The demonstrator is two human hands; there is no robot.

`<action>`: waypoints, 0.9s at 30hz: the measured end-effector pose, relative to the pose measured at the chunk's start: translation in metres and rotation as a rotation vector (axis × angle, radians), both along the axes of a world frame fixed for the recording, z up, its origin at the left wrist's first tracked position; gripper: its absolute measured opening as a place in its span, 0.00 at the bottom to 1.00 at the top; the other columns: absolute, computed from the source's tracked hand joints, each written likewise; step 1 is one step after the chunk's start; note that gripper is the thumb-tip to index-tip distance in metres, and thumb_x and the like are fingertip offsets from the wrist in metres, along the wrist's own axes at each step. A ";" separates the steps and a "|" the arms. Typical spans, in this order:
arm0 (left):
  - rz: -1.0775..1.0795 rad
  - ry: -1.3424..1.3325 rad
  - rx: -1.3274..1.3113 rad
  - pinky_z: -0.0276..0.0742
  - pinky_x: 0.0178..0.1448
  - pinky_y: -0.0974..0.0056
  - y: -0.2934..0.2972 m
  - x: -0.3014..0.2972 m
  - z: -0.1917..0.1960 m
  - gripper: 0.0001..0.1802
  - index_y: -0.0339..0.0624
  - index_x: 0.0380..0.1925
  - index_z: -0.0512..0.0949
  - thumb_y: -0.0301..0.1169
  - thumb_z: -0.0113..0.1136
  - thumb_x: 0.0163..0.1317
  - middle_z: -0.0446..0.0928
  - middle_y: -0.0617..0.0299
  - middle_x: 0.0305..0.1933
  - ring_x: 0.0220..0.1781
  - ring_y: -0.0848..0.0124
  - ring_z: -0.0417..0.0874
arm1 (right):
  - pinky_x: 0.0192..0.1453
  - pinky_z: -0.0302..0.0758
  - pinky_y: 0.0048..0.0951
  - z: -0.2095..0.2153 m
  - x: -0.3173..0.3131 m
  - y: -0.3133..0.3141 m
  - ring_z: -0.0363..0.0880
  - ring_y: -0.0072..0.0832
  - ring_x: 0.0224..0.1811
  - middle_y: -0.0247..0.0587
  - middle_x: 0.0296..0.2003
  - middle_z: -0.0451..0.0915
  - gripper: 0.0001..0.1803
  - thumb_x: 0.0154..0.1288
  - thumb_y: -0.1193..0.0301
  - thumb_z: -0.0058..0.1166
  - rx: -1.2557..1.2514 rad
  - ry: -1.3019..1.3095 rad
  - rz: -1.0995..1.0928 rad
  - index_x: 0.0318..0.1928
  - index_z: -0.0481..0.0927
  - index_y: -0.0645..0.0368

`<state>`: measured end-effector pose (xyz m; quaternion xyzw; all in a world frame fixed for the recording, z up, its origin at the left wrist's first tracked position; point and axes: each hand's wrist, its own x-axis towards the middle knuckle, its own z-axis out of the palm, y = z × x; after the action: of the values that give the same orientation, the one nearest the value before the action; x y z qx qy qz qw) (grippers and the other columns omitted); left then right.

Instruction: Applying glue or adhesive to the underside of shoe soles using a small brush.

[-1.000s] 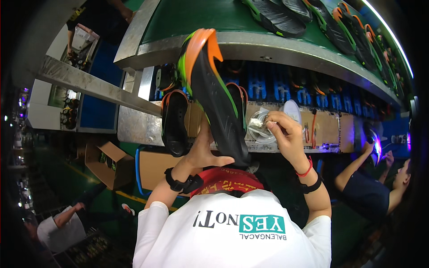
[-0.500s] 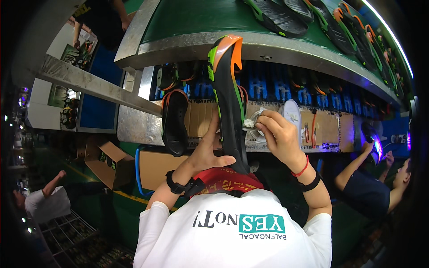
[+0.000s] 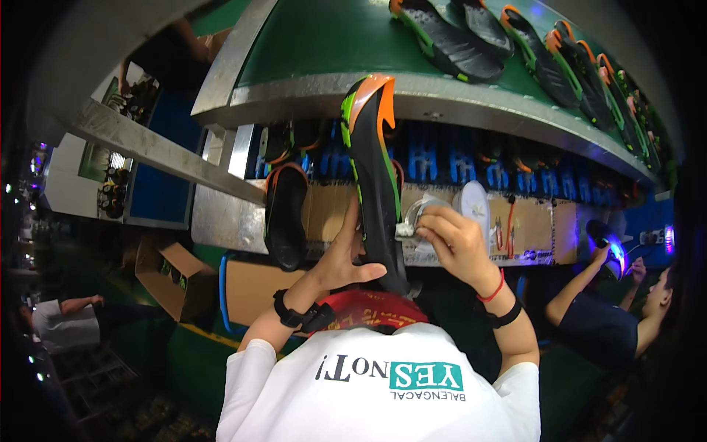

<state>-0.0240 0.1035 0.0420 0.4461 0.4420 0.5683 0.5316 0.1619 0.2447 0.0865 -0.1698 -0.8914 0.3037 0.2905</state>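
A long black shoe sole (image 3: 377, 180) with an orange heel tip and green edging stands on its side in front of my chest, its orange end pointing away from me. My left hand (image 3: 345, 258) holds it near its lower end, thumb across the near side and fingers behind, partly hidden. My right hand (image 3: 455, 239) pinches a small whitish wad (image 3: 404, 230) against the sole's right edge; its exact material is too small to make out. Just beyond these fingers sits a clear round dish (image 3: 421, 206), partly covered by my hand.
Another black sole (image 3: 286, 217) lies on the metal bench to the left. A white shoe-shaped form (image 3: 473, 206) and red-handled pliers (image 3: 510, 228) rest on cardboard to the right. Beyond, a green conveyor (image 3: 331, 44) carries several soles. A co-worker (image 3: 607, 313) sits at right.
The wad in my right hand has slid slightly nearer to me along the sole's edge. My left hand keeps its hold. The whole view has shifted a little.
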 end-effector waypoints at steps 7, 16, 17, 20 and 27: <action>-0.121 -0.161 0.073 0.60 0.70 0.56 0.042 0.008 0.018 0.60 0.41 0.71 0.37 0.55 0.66 0.51 0.53 0.50 0.69 0.70 0.61 0.59 | 0.39 0.73 0.23 -0.015 0.048 0.018 0.77 0.24 0.36 0.42 0.41 0.80 0.04 0.63 0.81 0.54 -0.395 0.372 -0.364 0.38 0.78 0.69; -0.076 -1.030 0.199 0.75 0.58 0.51 0.277 -0.010 0.108 0.35 0.34 0.61 0.63 0.55 0.36 0.70 0.69 0.45 0.61 0.59 0.52 0.75 | 0.28 0.58 0.11 -0.027 0.094 0.021 0.63 0.08 0.26 0.25 0.32 0.75 0.08 0.69 0.75 0.52 -0.660 0.464 -0.576 0.44 0.79 0.66; -0.075 -1.026 0.201 0.75 0.58 0.51 0.286 -0.011 0.116 0.35 0.34 0.61 0.63 0.55 0.36 0.70 0.69 0.45 0.61 0.59 0.52 0.75 | 0.28 0.58 0.11 -0.032 0.095 0.019 0.64 0.08 0.26 0.26 0.33 0.76 0.08 0.69 0.75 0.52 -0.683 0.457 -0.551 0.44 0.79 0.66; 0.192 -0.964 0.122 0.78 0.44 0.62 0.286 -0.020 0.108 0.31 0.33 0.58 0.66 0.50 0.35 0.73 0.74 0.45 0.55 0.46 0.59 0.79 | 0.28 0.59 0.11 -0.040 0.086 0.012 0.65 0.08 0.27 0.28 0.36 0.77 0.07 0.68 0.76 0.53 -0.702 0.421 -0.507 0.43 0.79 0.66; 0.482 0.059 0.096 0.67 0.31 0.74 0.089 -0.008 -0.034 0.12 0.38 0.47 0.75 0.32 0.54 0.67 0.78 0.58 0.37 0.29 0.76 0.71 | 0.28 0.65 0.20 -0.126 0.083 0.002 0.67 0.14 0.26 0.29 0.32 0.79 0.08 0.65 0.73 0.57 -0.716 0.223 -0.449 0.39 0.81 0.66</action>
<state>-0.0319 0.1923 0.0084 0.3690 0.5232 0.6858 0.3460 0.2447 0.2467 -0.0398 -0.4157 -0.6339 0.5394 0.3667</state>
